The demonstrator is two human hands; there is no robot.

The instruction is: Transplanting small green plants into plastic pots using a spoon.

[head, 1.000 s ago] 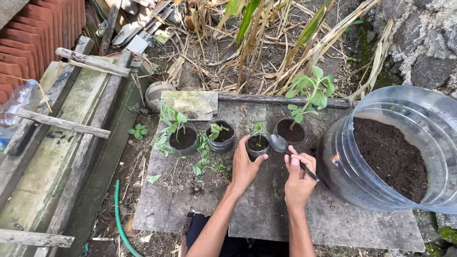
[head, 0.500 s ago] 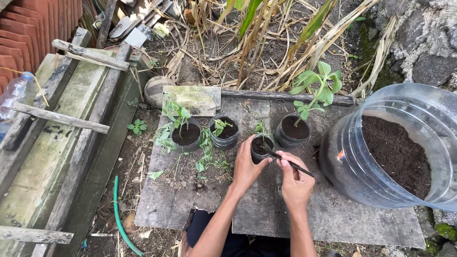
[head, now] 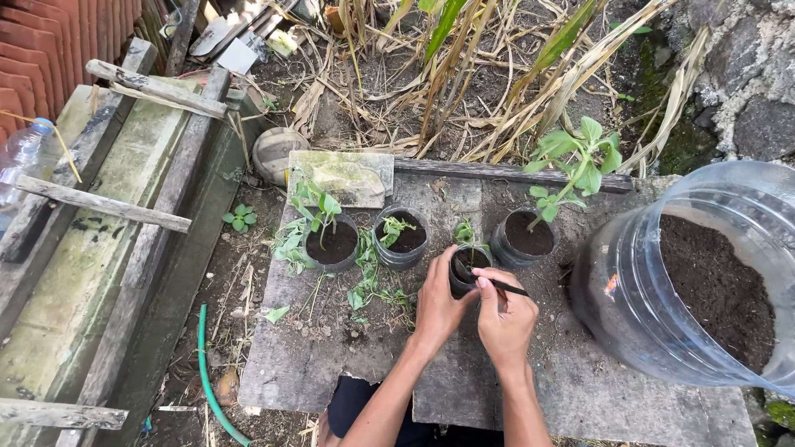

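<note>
1. Head view shows our left hand [head: 439, 305] cupped around the side of a small dark pot [head: 468, 266], its fingers curled against the pot wall to steady it on the bench [head: 331, 356].
2. Our right hand [head: 505, 319] has its fingers pinched shut on the dark handle of a spoon [head: 495, 284]; the spoon's bowl points into the mouth of that same pot, right beside a thin green seedling [head: 466, 234] standing in it.
3. We judge the work well along: three other pots stand in a row with this one, each already dark with soil and each with a plant, a leafy one at the left [head: 332, 242], a short one next to it [head: 402, 237], and a taller leafy one at the right [head: 523, 236].
4. What seems left is finishing the soil around the seedling in the held pot; how full it is we cannot tell.
5. A large clear plastic jug [head: 638, 306], lying on its side with its top cut open, rests at the right edge, part full of dark soil.
6. The bench is a weathered grey slab strewn with soil crumbs and loose green leaves.
7. Around us is a garden corner: dry stalks and a stone wall behind, mossy concrete with wooden slats at the left, and a green hose [head: 204, 372] on the ground.
</note>
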